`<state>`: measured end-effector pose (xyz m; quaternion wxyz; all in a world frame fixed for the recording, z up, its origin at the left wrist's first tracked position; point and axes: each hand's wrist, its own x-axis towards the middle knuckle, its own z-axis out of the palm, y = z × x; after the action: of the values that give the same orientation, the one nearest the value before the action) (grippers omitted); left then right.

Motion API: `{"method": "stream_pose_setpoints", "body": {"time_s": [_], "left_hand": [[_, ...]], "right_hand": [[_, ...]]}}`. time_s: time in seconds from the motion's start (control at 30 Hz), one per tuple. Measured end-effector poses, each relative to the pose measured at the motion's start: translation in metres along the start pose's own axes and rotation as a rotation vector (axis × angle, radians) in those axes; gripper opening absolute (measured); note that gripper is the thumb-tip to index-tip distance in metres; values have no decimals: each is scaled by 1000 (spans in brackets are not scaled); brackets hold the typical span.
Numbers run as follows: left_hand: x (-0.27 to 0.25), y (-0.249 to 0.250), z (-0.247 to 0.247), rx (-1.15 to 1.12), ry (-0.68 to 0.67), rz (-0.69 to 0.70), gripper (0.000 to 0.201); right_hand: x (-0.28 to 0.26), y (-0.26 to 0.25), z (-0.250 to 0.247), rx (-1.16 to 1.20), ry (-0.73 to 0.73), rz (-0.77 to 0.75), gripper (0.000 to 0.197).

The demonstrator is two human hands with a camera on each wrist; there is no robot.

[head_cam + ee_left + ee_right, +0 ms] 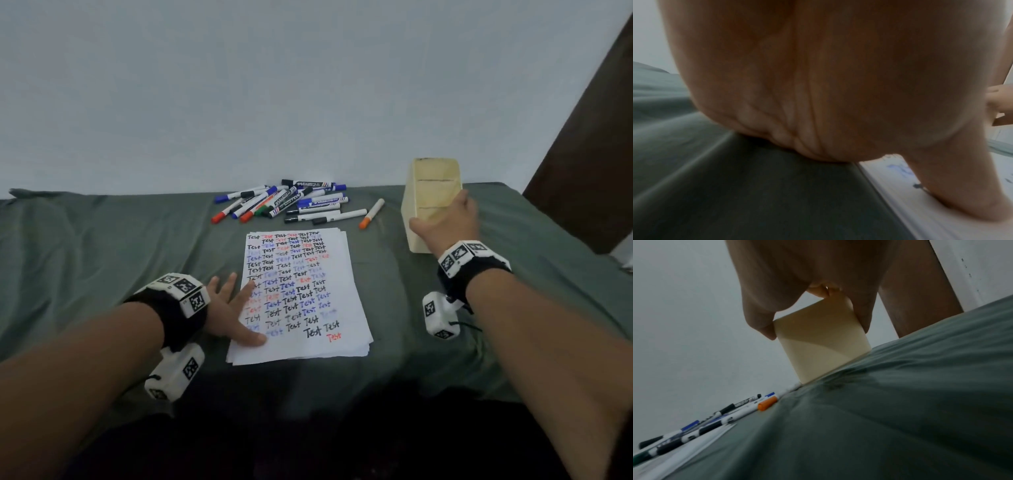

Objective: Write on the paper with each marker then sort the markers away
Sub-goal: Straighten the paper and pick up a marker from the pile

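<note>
A stack of white paper [322, 349] covered with "Test" in black, blue and red lies mid-table. My left hand [233, 305] lies flat with spread fingers on the paper's left edge, the thumb [966, 191] pressing the sheet [900, 211]. Behind the paper is a pile of markers [284, 202] with black, blue, red and green caps, and an orange-capped marker [371, 214] lies apart to the right. My right hand [445, 219] grips the top of a cream compartment box [431, 192], which stands on the cloth. The thumb and fingers clamp the box [822, 340] from both sides.
A green cloth [102, 246] covers the table, with the pale wall [274, 85] right behind it. A dark brown panel [589, 154] rises at the far right. The orange marker [767, 403] and other markers [694, 431] lie left of the box.
</note>
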<state>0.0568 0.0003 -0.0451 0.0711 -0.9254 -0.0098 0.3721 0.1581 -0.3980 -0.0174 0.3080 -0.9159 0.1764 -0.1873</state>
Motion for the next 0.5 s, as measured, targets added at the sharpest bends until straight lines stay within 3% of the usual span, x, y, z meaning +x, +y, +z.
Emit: {"method": "stream_pose_setpoints", "body": {"time_s": [0.2, 0.3, 0.4, 0.5], "left_hand": [[2, -1, 0, 22, 4, 12, 136], [1, 0, 1, 31, 5, 3, 134], [0, 1, 0, 31, -1, -3, 134], [0, 1, -3, 37, -20, -7, 134]], "right_hand": [[-4, 25, 2, -73, -75, 44, 122], [-12, 16, 7, -169, -15, 51, 126], [-19, -5, 15, -273, 20, -161, 124], [-26, -29, 27, -301, -102, -399, 114]]}}
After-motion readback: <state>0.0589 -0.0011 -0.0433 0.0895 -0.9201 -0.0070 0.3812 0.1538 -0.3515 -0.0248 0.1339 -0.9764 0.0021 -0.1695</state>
